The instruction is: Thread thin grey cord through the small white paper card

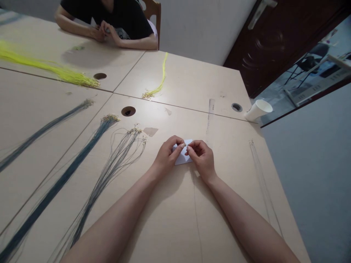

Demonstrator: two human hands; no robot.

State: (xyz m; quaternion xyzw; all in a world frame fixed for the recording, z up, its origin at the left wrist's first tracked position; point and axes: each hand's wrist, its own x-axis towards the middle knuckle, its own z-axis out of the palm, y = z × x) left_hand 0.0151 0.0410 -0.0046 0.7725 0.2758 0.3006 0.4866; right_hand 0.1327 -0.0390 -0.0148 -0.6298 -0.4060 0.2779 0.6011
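Observation:
My left hand [170,153] and my right hand [201,157] meet fingertip to fingertip over a small white paper pad [183,157]. Both pinch the end of a thin cord [195,204], whose length trails down the table towards me. A tiny fitting seems to sit between the fingertips, too small to make out. Left of my hands lies a loose bundle of grey cords [105,173] with gold-coloured metal ends. A clear ruler [210,117] lies beyond my right hand.
Further left are a thick dark teal cord bundle [79,160] and a thinner one [46,128]. Yellow cords [65,74] lie farther back, near a person's hands [108,33]. At right stand a white cup [259,109] and a few cords [260,171] near the table edge.

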